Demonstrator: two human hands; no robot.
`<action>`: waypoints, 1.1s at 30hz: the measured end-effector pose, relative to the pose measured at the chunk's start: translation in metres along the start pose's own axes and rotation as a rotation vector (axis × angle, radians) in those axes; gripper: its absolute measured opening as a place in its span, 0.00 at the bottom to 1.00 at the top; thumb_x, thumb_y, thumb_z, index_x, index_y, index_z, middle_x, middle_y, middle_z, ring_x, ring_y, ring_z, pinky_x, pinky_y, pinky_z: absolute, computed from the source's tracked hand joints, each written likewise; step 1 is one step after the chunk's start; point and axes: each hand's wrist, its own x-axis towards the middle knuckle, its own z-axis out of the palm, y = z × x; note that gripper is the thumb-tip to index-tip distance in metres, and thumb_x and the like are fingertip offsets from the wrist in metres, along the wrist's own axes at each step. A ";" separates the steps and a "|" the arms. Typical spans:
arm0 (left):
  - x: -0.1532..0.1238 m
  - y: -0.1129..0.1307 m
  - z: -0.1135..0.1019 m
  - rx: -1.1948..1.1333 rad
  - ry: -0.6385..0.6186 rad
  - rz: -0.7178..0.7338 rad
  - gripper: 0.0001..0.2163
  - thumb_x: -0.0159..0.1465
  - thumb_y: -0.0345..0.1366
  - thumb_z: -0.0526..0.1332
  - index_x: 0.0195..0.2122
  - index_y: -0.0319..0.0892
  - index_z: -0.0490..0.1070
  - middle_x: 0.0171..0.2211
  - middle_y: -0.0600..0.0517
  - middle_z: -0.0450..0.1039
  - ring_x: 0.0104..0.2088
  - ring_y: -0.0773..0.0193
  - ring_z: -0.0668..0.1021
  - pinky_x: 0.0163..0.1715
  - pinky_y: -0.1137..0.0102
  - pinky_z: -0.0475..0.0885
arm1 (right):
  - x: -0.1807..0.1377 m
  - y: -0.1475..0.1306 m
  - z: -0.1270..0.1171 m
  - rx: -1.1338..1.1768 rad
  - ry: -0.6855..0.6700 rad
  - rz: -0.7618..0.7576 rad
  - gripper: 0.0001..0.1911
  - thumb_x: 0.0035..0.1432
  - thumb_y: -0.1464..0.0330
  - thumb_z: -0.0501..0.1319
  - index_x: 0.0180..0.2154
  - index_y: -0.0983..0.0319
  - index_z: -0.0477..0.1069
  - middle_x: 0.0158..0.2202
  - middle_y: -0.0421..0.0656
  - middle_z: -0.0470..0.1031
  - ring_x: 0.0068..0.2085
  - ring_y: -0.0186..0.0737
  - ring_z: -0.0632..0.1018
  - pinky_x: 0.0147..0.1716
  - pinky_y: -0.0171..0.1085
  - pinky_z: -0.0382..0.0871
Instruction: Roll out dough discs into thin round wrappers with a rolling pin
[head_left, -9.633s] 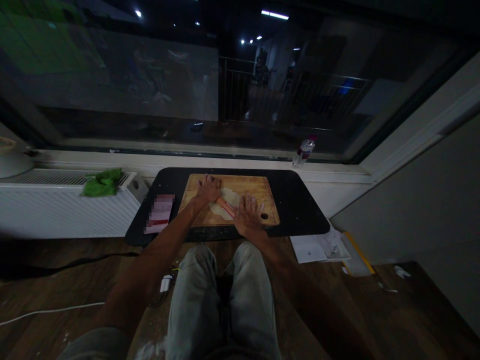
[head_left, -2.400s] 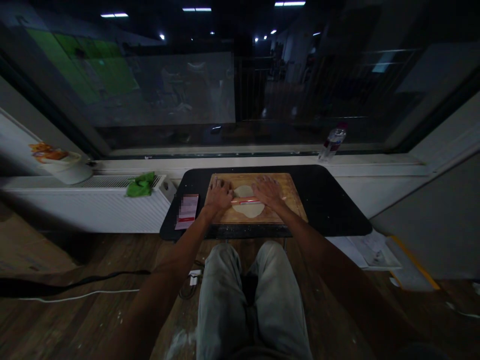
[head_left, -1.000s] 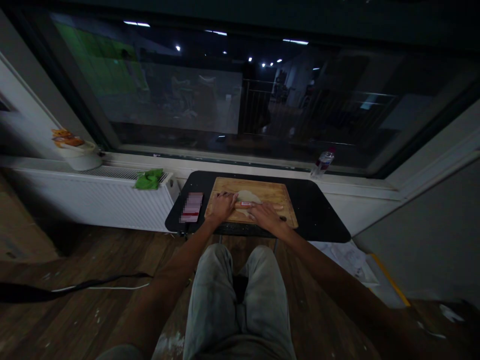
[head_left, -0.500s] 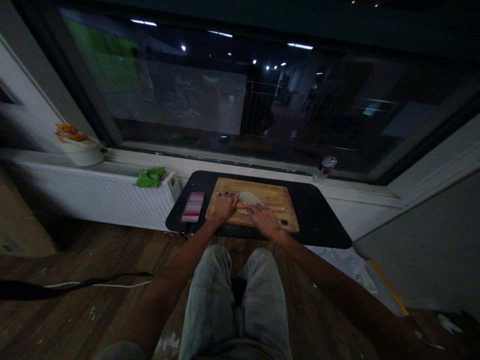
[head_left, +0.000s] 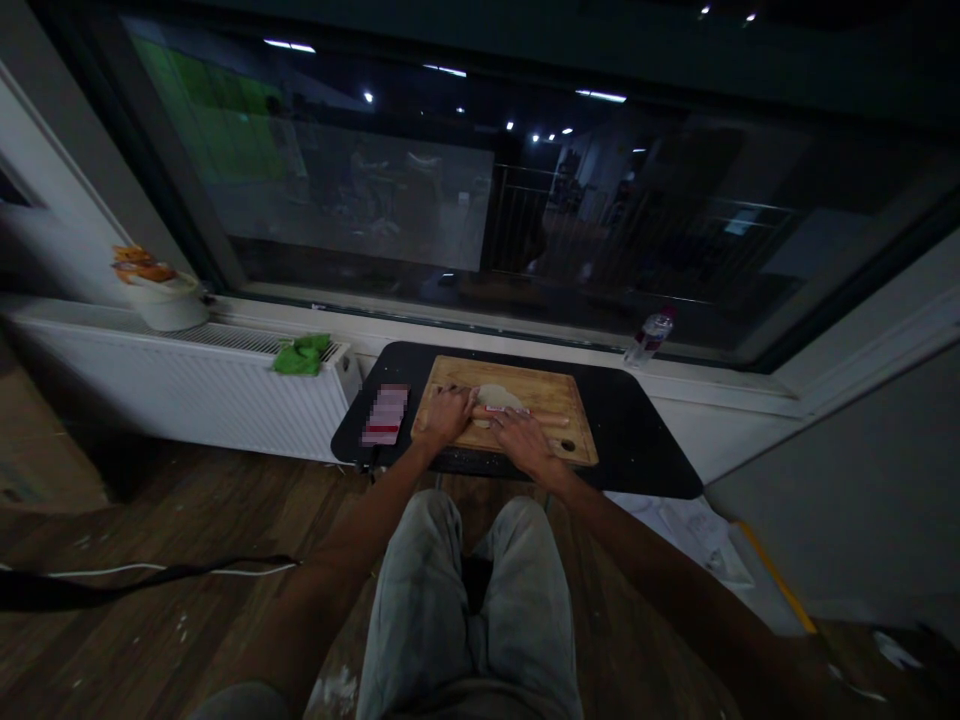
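Turned from its earlier slant, the pin is laid crosswise and pressed under the flat, open fingers of left hand and right hand, over the dough on the board. Flattening is judged partly done.

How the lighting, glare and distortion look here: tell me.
Head view: dim overall; the window mirrors ceiling lights as glare; its frame bows toward the edges, wide-angle; the cutting board is readable, but the left hand and right hand over it are small and murky; a pink patch beside it is pixelated.
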 end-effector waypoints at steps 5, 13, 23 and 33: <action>-0.001 0.001 -0.001 0.009 -0.012 -0.001 0.24 0.87 0.43 0.46 0.56 0.42 0.83 0.55 0.40 0.87 0.60 0.49 0.83 0.61 0.56 0.70 | -0.015 0.010 0.000 0.048 -0.024 0.022 0.20 0.79 0.74 0.60 0.65 0.60 0.82 0.65 0.54 0.84 0.69 0.53 0.80 0.73 0.52 0.72; -0.001 0.000 0.001 -0.019 0.003 -0.009 0.25 0.86 0.43 0.45 0.56 0.42 0.83 0.56 0.40 0.87 0.61 0.48 0.82 0.61 0.55 0.71 | -0.018 0.007 -0.005 0.062 -0.062 0.033 0.25 0.75 0.79 0.58 0.66 0.61 0.80 0.67 0.57 0.82 0.70 0.54 0.80 0.73 0.54 0.74; -0.001 0.002 0.000 -0.016 -0.010 -0.014 0.26 0.87 0.44 0.44 0.55 0.41 0.83 0.55 0.39 0.87 0.60 0.49 0.83 0.61 0.55 0.70 | -0.023 -0.009 -0.016 0.062 -0.157 0.034 0.23 0.76 0.77 0.56 0.66 0.68 0.79 0.69 0.60 0.80 0.70 0.55 0.78 0.71 0.50 0.73; -0.004 0.000 0.001 -0.001 -0.020 -0.008 0.18 0.84 0.39 0.50 0.58 0.43 0.81 0.58 0.41 0.86 0.63 0.47 0.80 0.65 0.53 0.70 | -0.025 0.018 -0.023 0.108 -0.006 0.217 0.26 0.81 0.66 0.54 0.72 0.61 0.75 0.68 0.57 0.81 0.68 0.59 0.76 0.72 0.56 0.66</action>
